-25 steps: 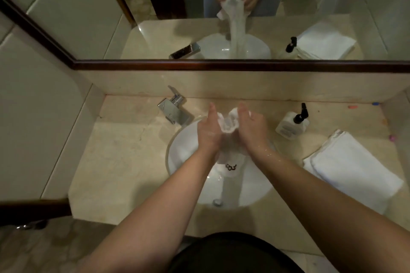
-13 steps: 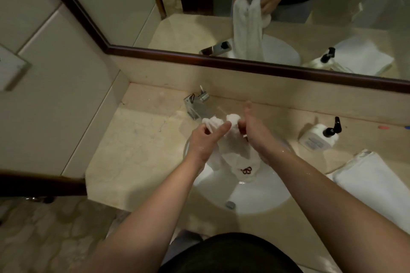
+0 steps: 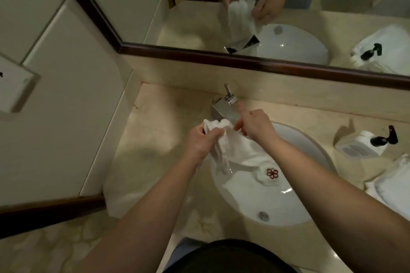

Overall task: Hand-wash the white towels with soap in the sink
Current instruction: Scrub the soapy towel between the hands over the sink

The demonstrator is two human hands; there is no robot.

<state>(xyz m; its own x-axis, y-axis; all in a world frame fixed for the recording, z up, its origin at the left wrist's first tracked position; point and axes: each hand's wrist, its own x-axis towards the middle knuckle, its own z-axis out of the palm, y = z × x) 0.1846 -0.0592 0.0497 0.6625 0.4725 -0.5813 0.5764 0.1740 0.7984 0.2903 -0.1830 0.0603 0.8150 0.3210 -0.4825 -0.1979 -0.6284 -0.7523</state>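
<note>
A wet white towel point(image 3: 237, 150) with a small red flower emblem hangs over the left side of the round white sink point(image 3: 288, 213). My left hand point(image 3: 199, 142) grips its bunched upper end near the chrome tap point(image 3: 224, 111). My right hand point(image 3: 255, 126) is curled just right of that bunch, pinching the towel's edge, with one finger raised toward the tap. The towel's lower end trails down into the basin. A white soap bottle point(image 3: 359, 146) with a black pump stands on the counter to the right.
Folded white towels point(image 3: 392, 186) lie at the counter's right edge. A framed mirror point(image 3: 244, 6) runs along the back wall and reflects my hands and the basin. A white wall fixture point(image 3: 15, 88) hangs at the left. The drain point(image 3: 263, 215) sits at the basin's near side.
My hands and the towel have shifted left toward the tap and spread apart. The towel, earlier pressed between both palms, now hangs looser. The view has swung left and down.
</note>
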